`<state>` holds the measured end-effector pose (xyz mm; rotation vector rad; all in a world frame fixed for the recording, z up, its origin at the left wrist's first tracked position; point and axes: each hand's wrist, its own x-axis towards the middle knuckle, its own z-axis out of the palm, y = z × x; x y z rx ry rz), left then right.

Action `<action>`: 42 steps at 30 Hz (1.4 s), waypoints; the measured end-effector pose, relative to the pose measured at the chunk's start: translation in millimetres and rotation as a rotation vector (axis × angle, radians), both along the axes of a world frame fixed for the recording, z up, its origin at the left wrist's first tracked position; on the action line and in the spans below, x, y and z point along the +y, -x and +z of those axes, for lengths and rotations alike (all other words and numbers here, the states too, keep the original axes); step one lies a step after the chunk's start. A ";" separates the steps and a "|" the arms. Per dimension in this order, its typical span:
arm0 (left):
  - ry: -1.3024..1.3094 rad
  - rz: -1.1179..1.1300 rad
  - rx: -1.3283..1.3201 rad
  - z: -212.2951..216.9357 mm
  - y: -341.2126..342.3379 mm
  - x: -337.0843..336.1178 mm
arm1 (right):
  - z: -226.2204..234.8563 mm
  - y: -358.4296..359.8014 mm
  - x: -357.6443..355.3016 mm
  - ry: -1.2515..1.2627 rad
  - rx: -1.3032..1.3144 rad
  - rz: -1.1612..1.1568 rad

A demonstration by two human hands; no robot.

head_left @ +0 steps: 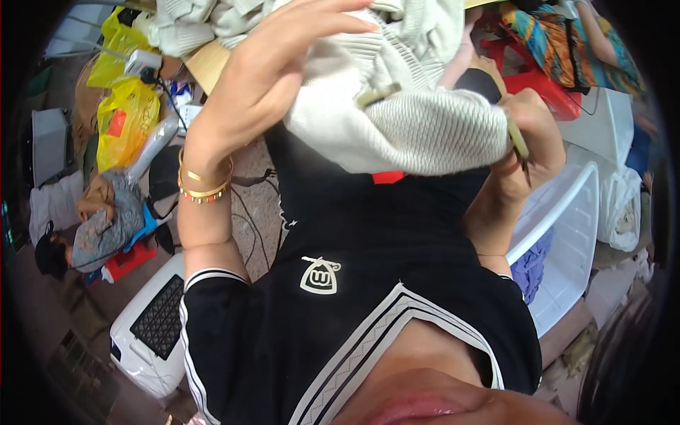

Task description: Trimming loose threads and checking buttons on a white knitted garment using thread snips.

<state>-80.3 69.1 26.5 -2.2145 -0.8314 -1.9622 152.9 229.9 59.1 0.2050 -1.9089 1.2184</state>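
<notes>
A cream ribbed knit garment (439,131) is bunched up in front of my chest. My left hand (258,81) lies against its left side, with the fingers stretched out over the folds. At the garment's right end, my right hand (535,138) is closed, its fingers curled around a small tool (519,142) with a pale yellow-green handle and a dark pointed tip, which looks like thread snips. The knit touches that hand, but whether its fingers also pinch the cloth is hidden. More pale knitwear (184,28) is heaped at the far left.
Part of a wooden tabletop (205,67) shows under the knitwear. Yellow plastic bags (127,120) hang at the left, above a white appliance (152,326). On the right stands a white plastic bin (577,234) holding purple cloth (535,265). Other people sit at far left and far right.
</notes>
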 end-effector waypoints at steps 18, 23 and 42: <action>0.641 0.598 -0.595 80.5 24.0 -76.9 | -35.3 -70.3 70.1 0.320 0.094 -0.277; 0.223 0.081 -1.060 95.3 40.6 -226.5 | -35.8 -40.8 67.2 0.407 0.049 -0.171; 0.780 1.061 -0.372 33.7 -40.8 -104.5 | -116.3 26.9 -3.1 0.100 -0.565 0.031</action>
